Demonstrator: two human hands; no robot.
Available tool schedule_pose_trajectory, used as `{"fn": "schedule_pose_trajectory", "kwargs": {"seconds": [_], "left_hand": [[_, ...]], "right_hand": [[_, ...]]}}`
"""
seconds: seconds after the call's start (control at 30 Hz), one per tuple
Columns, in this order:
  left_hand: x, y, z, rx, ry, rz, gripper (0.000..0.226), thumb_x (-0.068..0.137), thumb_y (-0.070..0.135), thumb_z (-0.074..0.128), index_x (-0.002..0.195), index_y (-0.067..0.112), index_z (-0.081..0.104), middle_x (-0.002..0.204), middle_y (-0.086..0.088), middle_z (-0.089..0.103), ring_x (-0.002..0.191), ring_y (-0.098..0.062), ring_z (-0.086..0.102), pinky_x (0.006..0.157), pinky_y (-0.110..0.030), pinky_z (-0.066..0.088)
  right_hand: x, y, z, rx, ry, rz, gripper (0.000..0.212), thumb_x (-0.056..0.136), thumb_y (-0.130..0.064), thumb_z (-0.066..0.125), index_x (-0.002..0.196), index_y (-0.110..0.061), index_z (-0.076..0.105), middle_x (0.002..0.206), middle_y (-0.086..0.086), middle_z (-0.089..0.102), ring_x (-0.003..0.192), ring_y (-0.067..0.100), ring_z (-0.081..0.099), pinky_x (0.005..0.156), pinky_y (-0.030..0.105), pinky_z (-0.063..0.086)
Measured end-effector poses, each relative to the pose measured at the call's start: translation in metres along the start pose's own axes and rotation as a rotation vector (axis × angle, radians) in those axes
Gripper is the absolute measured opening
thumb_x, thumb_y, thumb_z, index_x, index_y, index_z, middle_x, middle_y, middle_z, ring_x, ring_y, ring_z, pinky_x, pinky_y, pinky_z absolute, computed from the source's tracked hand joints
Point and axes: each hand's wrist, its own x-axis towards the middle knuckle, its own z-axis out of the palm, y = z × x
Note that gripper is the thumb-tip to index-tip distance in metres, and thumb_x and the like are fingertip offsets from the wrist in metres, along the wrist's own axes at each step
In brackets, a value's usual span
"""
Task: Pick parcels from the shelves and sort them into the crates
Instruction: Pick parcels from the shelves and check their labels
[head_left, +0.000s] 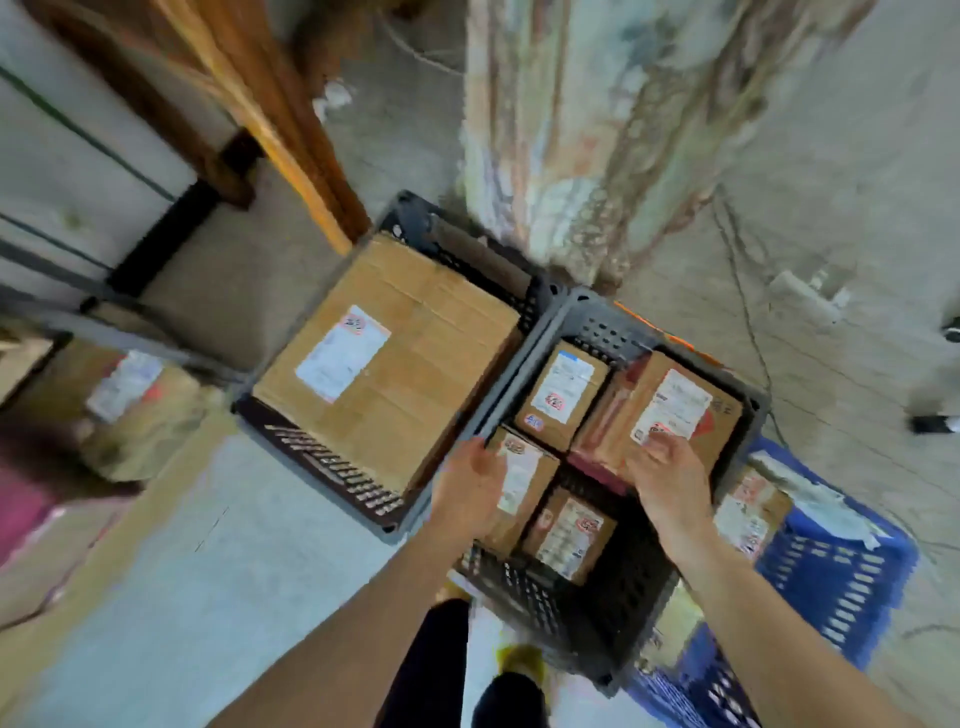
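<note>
At the far left, on a low shelf (135, 327), I see the shelf parcel (135, 400), brown, blurred, white label up. Next along the floor sits the gray crate (332, 462), filled by 1 large parcel (405, 364) lying flat with its label on top. Touching that crate's right side is the dark crate (602, 322). Both bare forearms reach forward into it from the bottom of my view, roughly parallel, elbows out of sight.

The left grip (470, 488), a bare hand, stands on edge, palm turned to the right, fingers pointing away from me toward the dark crate's left rim. It lies against the left side of the near-left parcel (524, 483). Motion blur keeps me from telling whether the fingers pinch that parcel or only touch it. Behind it stands the far-left parcel (561, 395), and just to its right the near-middle parcel (569, 535); all 3 are small and show labels.

The right grip (670, 483) is turned back-up, wrist straight, fingers spread apart and fairly straight. Its fingertips rest on the label of the far-right parcel (685, 400), which lies tilted on a reddish box (597, 460). This hand curls round nothing.

Further right, just beside the dark crate, the blue crate (841, 566) holds 1 labelled parcel (748, 514).
</note>
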Motion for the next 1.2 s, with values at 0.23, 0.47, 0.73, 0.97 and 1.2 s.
{"fn": "schedule_pose_trajectory", "kwargs": {"seconds": [0.23,0.47,0.73,0.97,1.2], "left_hand": [[-0.146,-0.034,-0.162,-0.346,0.392,-0.038,0.016,0.092,0.018,0.052,0.078,0.023,0.056,0.09,-0.004,0.059,0.09,-0.022,0.056,0.084,-0.034,0.046],[-0.302,-0.183,-0.295,-0.598,0.773,-0.177,0.025,0.091,0.015,0.049,0.11,0.007,0.063,0.114,-0.015,0.064,0.107,-0.029,0.059,0.086,-0.029,0.044],[-0.454,-0.409,-0.389,-0.814,1.076,-0.226,0.013,0.092,0.016,0.051,0.085,0.025,0.058,0.082,0.006,0.052,0.077,-0.011,0.051,0.072,-0.018,0.036],[-0.505,-0.546,-0.458,-0.899,1.139,-0.327,0.036,0.092,0.021,0.055,0.123,0.005,0.057,0.12,-0.01,0.063,0.105,-0.021,0.059,0.084,-0.024,0.044],[-0.474,-0.644,-0.508,-0.887,1.138,-0.4,0.034,0.091,0.023,0.055,0.121,0.007,0.059,0.119,-0.01,0.064,0.107,-0.024,0.061,0.091,-0.029,0.046]], "right_hand": [[-0.156,-0.102,0.078,-0.188,-0.435,-0.333,0.04,0.093,-0.019,0.055,0.129,-0.005,0.046,0.129,0.013,0.053,0.119,0.028,0.051,0.097,0.036,0.043],[-0.352,-0.124,0.207,-0.501,-0.675,-0.738,0.022,0.086,-0.005,0.061,0.1,0.011,0.059,0.094,0.027,0.063,0.089,0.038,0.057,0.074,0.033,0.037],[-0.584,-0.063,0.366,-0.629,-0.938,-0.857,0.039,0.09,-0.014,0.057,0.126,0.001,0.049,0.126,0.015,0.056,0.117,0.026,0.053,0.088,0.025,0.036],[-0.701,-0.002,0.467,-0.734,-0.973,-0.88,0.042,0.09,-0.018,0.058,0.127,-0.002,0.048,0.127,0.014,0.056,0.116,0.025,0.053,0.092,0.027,0.038],[-0.729,0.046,0.574,-0.851,-0.997,-0.896,0.04,0.089,-0.014,0.059,0.125,0.0,0.049,0.126,0.016,0.057,0.114,0.026,0.055,0.088,0.024,0.037]]}}
